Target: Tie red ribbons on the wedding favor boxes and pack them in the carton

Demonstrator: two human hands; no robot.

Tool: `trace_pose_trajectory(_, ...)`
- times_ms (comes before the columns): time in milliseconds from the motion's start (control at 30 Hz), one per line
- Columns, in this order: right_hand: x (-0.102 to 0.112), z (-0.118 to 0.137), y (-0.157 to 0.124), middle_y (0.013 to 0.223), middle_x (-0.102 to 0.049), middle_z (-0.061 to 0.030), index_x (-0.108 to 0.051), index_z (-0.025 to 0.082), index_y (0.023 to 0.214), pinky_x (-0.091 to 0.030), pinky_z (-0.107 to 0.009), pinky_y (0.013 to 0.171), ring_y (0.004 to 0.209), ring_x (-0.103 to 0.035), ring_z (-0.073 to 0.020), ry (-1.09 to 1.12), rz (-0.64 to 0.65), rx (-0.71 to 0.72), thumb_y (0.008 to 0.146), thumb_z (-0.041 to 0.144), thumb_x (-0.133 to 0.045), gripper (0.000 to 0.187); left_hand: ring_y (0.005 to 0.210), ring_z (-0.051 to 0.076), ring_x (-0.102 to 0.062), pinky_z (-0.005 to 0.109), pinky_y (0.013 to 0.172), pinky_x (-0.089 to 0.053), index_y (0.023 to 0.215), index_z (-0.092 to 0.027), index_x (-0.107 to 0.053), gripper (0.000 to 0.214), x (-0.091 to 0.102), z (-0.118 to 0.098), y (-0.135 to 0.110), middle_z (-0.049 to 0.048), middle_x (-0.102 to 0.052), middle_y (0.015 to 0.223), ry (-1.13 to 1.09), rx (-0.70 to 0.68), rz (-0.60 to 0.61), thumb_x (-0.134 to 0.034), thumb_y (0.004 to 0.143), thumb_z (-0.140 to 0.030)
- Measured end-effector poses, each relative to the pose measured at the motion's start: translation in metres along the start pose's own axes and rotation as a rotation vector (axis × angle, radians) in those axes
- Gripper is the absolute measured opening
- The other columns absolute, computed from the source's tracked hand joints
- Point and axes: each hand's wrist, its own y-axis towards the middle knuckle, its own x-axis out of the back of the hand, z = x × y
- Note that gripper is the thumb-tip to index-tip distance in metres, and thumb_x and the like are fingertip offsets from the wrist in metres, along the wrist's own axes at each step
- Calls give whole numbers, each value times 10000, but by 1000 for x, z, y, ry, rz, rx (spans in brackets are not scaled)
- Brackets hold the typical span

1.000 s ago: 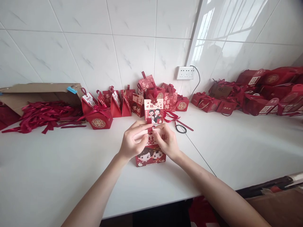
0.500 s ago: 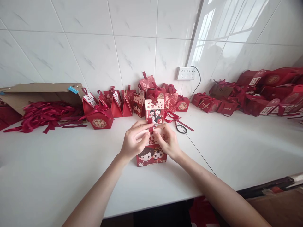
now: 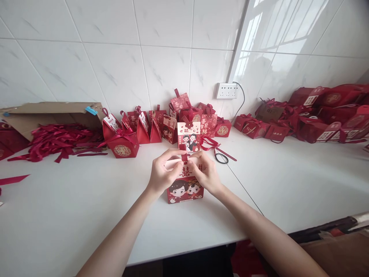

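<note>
A red and white gift box (image 3: 186, 188) with two cartoon faces stands upright on the table in front of me. My left hand (image 3: 165, 169) grips its white top edge from the left, thumb on the front face and fingers behind. From the right, my right hand (image 3: 203, 169) pinches the same top edge in a mirrored hold. Between my thumbs a short dark red ribbon loop (image 3: 184, 157) sticks up at the top of the box. Just behind my fingers stands another gift box (image 3: 188, 138) showing a cartoon couple. My fingertips behind the box are partly hidden.
Finished-looking red boxes (image 3: 122, 144) line the wall. A heap of dark red ribbons (image 3: 63, 140) spills from a cardboard box (image 3: 57, 109) at left. A black ring (image 3: 221, 158) lies by loose ribbon. More red boxes (image 3: 331, 111) are piled at right, and a power strip (image 3: 226, 91) hangs on the wall.
Both hands keep their hold on the box with hardly any movement. The view has shifted slightly, and a ribbon end has come into sight at the left edge.
</note>
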Motion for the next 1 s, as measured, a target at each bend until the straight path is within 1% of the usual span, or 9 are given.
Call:
trace_pose_trajectory(100, -2, 0, -1, 749, -581, -4, -495, 206, 775, -436, -252, 560, 621, -525, -128, 24, -12, -25, 887, 308, -503, 152, 804, 177, -654, 291, 706, -593, 1009, -156, -667, 292, -1, 1, -1, 64, -688, 895, -41, 76, -30, -620, 726, -210)
trace_pose_trajectory(200, -3, -1, -1, 734, -576, 0, -498, 204, 778, -436, -252, 550, 608, -520, -126, 32, -8, -44, 890, 331, -497, 170, 714, 162, -653, 288, 675, -590, 1051, -152, -658, 327, -1, 0, -2, 41, -666, 792, -65, 91, -9, -609, 733, -208)
trace_pose_trajectory(267, -2, -2, -1, 730, -580, -1, -507, 201, 782, -440, -252, 553, 606, -521, -125, 33, 1, -35, 890, 337, -498, 174, 689, 153, -648, 281, 660, -586, 1069, -152, -649, 335, -1, -1, -2, 30, -653, 766, -71, 82, 5, -601, 743, -208)
trace_pose_trajectory(433, 1, 0, 0, 773, -620, -20, -555, 196, 810, -470, -272, 618, 680, -565, -148, 39, 5, -31, 874, 340, -528, 160, 817, 171, -645, 254, 677, -573, 1053, -163, -654, 312, -2, -2, -2, 68, -681, 925, 1, 59, -11, -597, 751, -211)
trace_pose_trajectory(567, 2, 4, 0, 787, -634, -16, -582, 195, 825, -469, -267, 625, 698, -573, -147, 102, -2, -105, 859, 340, -550, 153, 667, 127, -623, 247, 623, -566, 1037, -167, -653, 303, -3, -2, -2, 54, -687, 915, -14, 49, 1, -590, 743, -201)
trace_pose_trajectory(633, 2, 6, 0, 743, -613, -1, -571, 193, 796, -452, -255, 603, 657, -549, -132, 147, -4, -134, 847, 332, -561, 148, 618, 109, -602, 240, 596, -559, 1025, -167, -654, 297, -4, -3, -2, 47, -689, 915, -24, 41, -1, -588, 736, -191)
trace_pose_trajectory(700, 2, 7, 0, 685, -574, 14, -552, 191, 760, -424, -242, 561, 599, -504, -114, 188, -4, -167, 832, 333, -573, 160, 618, 108, -596, 239, 591, -557, 1010, -167, -659, 289, -4, -3, -2, 46, -693, 929, -20, 30, -13, -589, 730, -188)
trace_pose_trajectory(900, 2, 11, 2, 567, -457, 53, -508, 195, 717, -332, -218, 461, 485, -376, -85, 282, 30, -263, 788, 359, -600, 201, 745, 159, -627, 262, 627, -562, 978, -171, -672, 273, -6, -3, -4, 53, -697, 943, -18, 28, -28, -598, 717, -198)
trace_pose_trajectory(1000, 2, 11, 2, 538, -420, 66, -492, 199, 711, -302, -212, 438, 461, -335, -78, 319, 47, -267, 791, 360, -592, 205, 665, 129, -604, 254, 604, -556, 991, -170, -669, 281, -5, -2, -4, 51, -693, 936, -35, 31, -10, -590, 722, -196)
